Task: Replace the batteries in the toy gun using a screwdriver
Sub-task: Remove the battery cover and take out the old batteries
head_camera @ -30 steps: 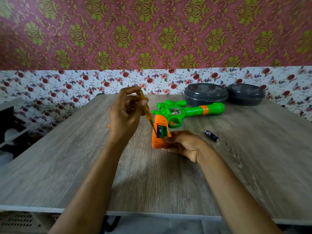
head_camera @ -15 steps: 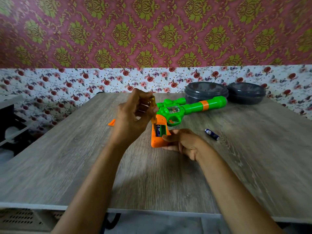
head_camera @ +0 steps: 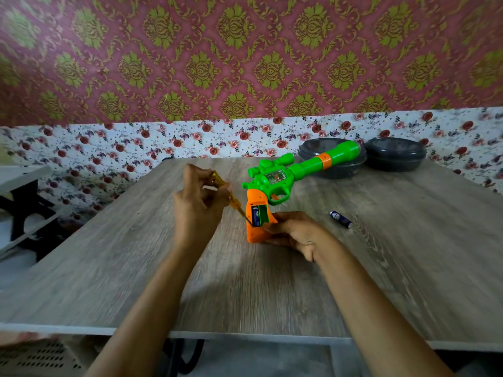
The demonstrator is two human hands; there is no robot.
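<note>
The toy gun (head_camera: 296, 172) is green with an orange grip and points up to the right, its barrel raised off the table. My right hand (head_camera: 298, 234) grips the orange grip from the right. The battery compartment (head_camera: 260, 214) in the grip is uncovered, with a blue battery inside on its left side. My left hand (head_camera: 197, 205) holds a yellow screwdriver (head_camera: 231, 198), whose tip reaches the compartment's lower left edge. A loose blue battery (head_camera: 341, 219) lies on the table to the right of my right hand.
Two dark grey lidded bowls (head_camera: 394, 156) stand at the back right of the wooden table (head_camera: 109, 268), the gun's barrel in front of the left one. A white shelf with black parts (head_camera: 21, 202) is off the table's left side. A patterned wall rises behind.
The gun's barrel has tilted up higher. My left hand has drawn slightly back to the left, and the screwdriver tip now sits at the compartment's lower edge. The small orange piece on the table is hidden.
</note>
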